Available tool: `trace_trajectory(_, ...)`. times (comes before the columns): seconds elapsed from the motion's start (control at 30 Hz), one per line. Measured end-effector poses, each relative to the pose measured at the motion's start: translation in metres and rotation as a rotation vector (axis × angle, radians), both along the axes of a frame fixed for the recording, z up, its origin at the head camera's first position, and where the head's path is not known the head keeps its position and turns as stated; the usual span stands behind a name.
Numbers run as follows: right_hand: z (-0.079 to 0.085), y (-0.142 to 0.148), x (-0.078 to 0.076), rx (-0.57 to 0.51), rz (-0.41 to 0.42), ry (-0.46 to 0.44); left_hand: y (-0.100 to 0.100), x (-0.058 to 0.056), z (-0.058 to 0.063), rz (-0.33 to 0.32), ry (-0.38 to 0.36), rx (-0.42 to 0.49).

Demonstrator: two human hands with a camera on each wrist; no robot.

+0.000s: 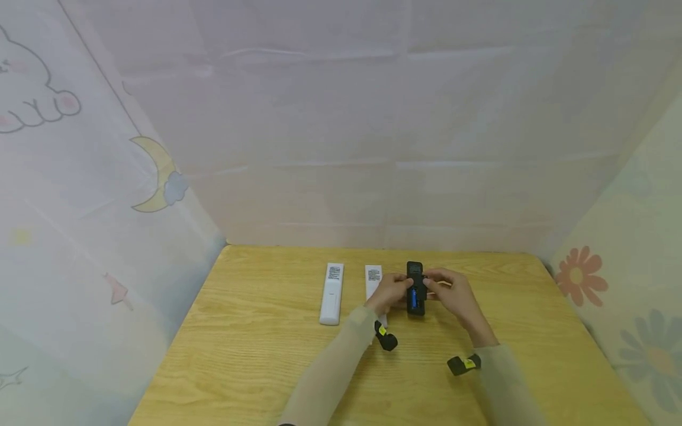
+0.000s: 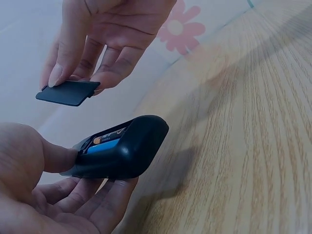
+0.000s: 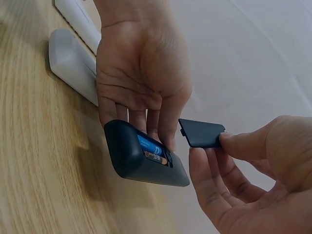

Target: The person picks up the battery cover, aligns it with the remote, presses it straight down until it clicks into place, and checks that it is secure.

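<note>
My left hand (image 1: 391,291) grips a black remote control (image 1: 414,269) around its sides, back face up and held above the table. Its battery compartment is uncovered; inside lie a blue battery (image 2: 103,146) and a black-and-orange battery (image 3: 155,157), side by side. Between thumb and fingers, my right hand (image 1: 452,294) pinches the thin black battery cover (image 2: 68,92). In both wrist views the cover is apart from the remote, a short way off the compartment. A white remote (image 1: 374,274) lies on the table, partly hidden behind my left hand.
Another white remote (image 1: 331,296) lies back up to the left on the wooden table (image 1: 256,355). Pale printed sheeting (image 1: 319,118) rises behind the table and along both sides. Each wrist carries a black camera mount.
</note>
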State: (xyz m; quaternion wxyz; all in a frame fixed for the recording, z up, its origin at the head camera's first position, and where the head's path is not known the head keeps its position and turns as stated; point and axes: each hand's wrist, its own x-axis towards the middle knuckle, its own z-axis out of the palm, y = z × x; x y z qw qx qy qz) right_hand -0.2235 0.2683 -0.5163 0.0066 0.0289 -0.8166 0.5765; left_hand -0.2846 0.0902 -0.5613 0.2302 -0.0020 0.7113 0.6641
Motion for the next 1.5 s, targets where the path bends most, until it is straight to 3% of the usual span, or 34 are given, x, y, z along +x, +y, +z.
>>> trace_trajectory(1.5,-0.013,-0.011,0.002,-0.01,0.001,-0.037,-0.002,0.0,-0.002,-0.015,0.009,0.015)
